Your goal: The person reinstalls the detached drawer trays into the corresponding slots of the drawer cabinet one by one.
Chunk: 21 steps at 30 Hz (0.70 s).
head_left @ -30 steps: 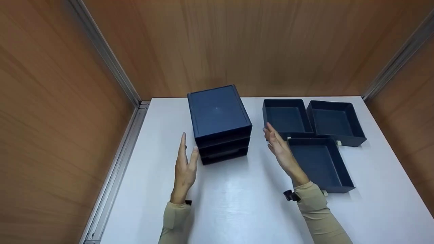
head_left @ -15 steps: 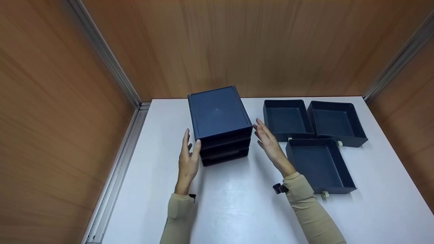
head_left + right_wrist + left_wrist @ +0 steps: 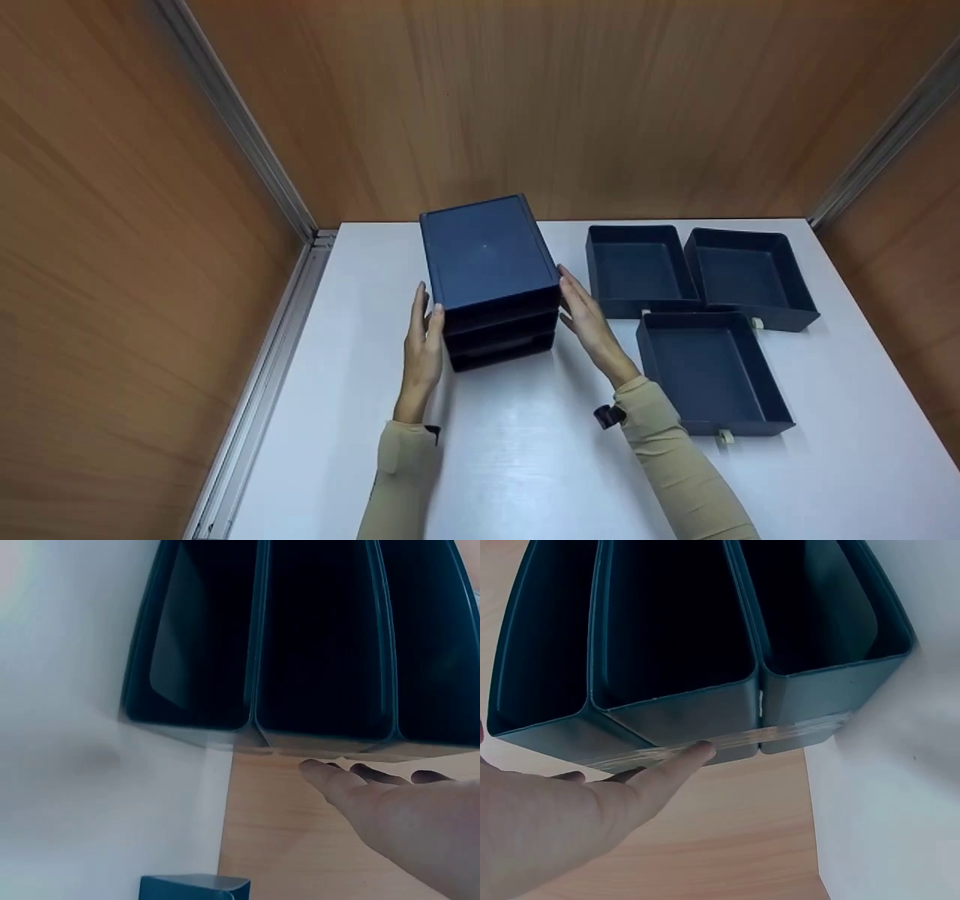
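Note:
A dark blue desk organizer frame (image 3: 491,251) with three stacked open slots stands upright on the white table, its front towards me. My left hand (image 3: 422,360) lies along its left side with the fingers fairly straight. In the left wrist view, that thumb touches the side near a strip of clear tape (image 3: 742,738) running across the slots. On the other side my right hand (image 3: 591,326) has its extended fingers against the right wall. The right wrist view shows the thumb close to that wall; whether it touches there I cannot tell.
Three empty dark blue drawers lie at the right: one at the back (image 3: 643,266), one at the far right (image 3: 742,271), and one in front (image 3: 705,367). Small pale knobs show on their fronts. Wood panels (image 3: 570,112) and metal rails (image 3: 259,382) border the white table (image 3: 495,465).
My right hand has moved left, away from the drawers, to the organizer's right side. The left hand has moved slightly forward and right against the left side. The organizer stands in the same place.

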{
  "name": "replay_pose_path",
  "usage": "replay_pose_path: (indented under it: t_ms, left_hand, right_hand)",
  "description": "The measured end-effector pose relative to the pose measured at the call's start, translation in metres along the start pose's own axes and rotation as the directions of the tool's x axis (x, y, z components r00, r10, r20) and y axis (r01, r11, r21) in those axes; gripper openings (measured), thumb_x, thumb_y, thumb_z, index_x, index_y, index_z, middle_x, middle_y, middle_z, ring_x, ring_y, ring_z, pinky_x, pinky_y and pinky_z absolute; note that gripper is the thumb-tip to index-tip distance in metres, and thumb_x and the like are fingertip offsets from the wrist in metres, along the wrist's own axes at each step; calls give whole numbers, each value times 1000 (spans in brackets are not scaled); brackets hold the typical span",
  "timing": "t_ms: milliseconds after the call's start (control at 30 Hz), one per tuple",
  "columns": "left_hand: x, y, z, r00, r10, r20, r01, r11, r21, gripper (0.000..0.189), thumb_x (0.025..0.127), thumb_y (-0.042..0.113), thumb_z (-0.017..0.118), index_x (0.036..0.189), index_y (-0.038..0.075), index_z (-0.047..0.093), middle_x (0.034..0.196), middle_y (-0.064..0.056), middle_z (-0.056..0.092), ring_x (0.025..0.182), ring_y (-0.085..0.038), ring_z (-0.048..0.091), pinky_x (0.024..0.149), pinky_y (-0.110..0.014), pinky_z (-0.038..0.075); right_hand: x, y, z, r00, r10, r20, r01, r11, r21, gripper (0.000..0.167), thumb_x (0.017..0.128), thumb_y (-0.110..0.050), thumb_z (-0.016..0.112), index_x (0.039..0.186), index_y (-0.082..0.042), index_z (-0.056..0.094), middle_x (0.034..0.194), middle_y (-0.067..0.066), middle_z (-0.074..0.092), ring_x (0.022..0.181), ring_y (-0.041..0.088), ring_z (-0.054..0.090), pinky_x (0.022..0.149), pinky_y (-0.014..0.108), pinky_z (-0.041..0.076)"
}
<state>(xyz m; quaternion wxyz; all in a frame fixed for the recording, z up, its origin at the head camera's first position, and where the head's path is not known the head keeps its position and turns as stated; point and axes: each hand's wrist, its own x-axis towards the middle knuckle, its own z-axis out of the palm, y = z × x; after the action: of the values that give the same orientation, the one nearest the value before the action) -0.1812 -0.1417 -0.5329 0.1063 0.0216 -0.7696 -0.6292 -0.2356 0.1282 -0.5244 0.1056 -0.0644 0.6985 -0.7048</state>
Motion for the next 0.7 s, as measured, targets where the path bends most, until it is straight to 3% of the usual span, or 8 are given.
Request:
replay_pose_path:
  t_ms: [233,433,700]
  left_hand:
    - [2,3,5,1000,14,-17,-14,1000,-9,63,114,41,43,171,20,25,176,-10,28,158,-37,38,126,-57,34]
    - [1,3,8,998,18,-60,-18,1000,-7,63,114,39,46,170,20,29,175,-11,32,155,-38,43,125,-57,36]
    - [-14,6,15,996,-1,-88,-2,1000,-25,64,113,39,49,171,22,28,175,-12,31,154,-41,42,120,-62,40]
  right_hand:
    - [1,-3,8,1000,-5,-28,5,1000,20,70,117,-44,32,170,-2,16,178,20,15,164,40,21,130,59,23]
    - [2,-4,9,1000,8,-28,-7,1000,20,70,117,-43,32,170,0,14,179,20,14,164,40,19,131,58,23]
    - [4,-5,6,999,33,-23,-33,999,25,70,116,-43,30,170,0,17,177,22,19,164,41,22,131,57,22]
